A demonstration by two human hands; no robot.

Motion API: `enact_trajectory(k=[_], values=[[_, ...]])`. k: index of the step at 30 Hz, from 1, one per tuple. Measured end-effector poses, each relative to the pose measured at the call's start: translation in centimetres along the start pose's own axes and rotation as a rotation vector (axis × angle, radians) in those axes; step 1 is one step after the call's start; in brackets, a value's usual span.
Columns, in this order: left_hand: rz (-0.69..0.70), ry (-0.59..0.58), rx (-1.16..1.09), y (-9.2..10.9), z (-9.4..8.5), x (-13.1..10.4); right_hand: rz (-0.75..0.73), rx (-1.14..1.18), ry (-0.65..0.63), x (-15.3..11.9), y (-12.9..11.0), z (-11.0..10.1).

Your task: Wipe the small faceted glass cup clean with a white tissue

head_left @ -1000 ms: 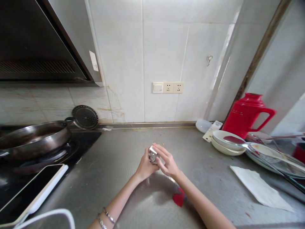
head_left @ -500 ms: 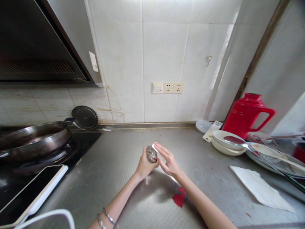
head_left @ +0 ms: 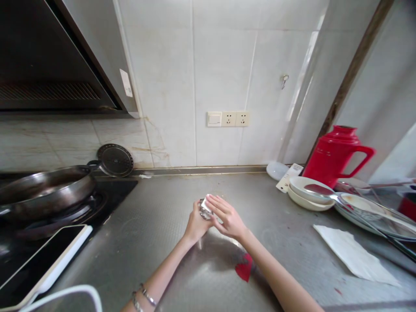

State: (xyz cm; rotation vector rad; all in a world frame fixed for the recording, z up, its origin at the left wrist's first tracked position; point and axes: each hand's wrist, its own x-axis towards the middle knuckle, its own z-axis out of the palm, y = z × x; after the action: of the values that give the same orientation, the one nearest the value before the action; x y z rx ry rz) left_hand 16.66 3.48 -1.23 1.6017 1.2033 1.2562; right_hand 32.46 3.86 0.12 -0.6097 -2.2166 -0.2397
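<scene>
Above the middle of the steel counter, my left hand [head_left: 196, 226] is wrapped round a small clear glass [head_left: 206, 213]. My right hand [head_left: 229, 219] presses a small white piece [head_left: 204, 202] against the glass with its fingertips; whether it is tissue or sponge I cannot make out. The fingers of that hand lie close together, and they hide part of the glass. Below the right wrist, a red patch [head_left: 243, 268] shows on the counter.
To the left are a steel pan [head_left: 48, 190] on the black stove and a phone [head_left: 42, 264] with a white cable. On the right stand a red thermos [head_left: 334, 156], stacked bowls [head_left: 308, 203], plates with utensils, and a white paper sheet [head_left: 354, 255].
My right hand has slid a little left over the glass, carrying the white piece across it. More of the glass is now covered. My left hand has hardly moved.
</scene>
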Motion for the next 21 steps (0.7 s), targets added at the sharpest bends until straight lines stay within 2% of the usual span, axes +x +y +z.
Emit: enact_trajectory(k=[7,10,14,17,21], values=[[0.059,-0.008,0.001,-0.18,-0.32,-0.17,-0.113,0.031,0.021,0.03,-0.56,0.01],[0.072,-0.034,-0.011,-0.16,-0.13,-0.23,-0.050,0.050,0.021,0.09,-0.65,0.29],[0.009,-0.013,-0.012,0.21,0.00,-0.22,0.061,0.088,0.115,-0.02,-0.09,0.15],[0.022,0.003,-0.046,0.26,-0.15,-0.15,0.010,0.126,0.167,-0.08,-0.04,-0.09],[0.059,-0.016,-0.071,0.03,-0.27,-0.10,-0.049,0.187,0.148,0.03,-0.73,0.14]])
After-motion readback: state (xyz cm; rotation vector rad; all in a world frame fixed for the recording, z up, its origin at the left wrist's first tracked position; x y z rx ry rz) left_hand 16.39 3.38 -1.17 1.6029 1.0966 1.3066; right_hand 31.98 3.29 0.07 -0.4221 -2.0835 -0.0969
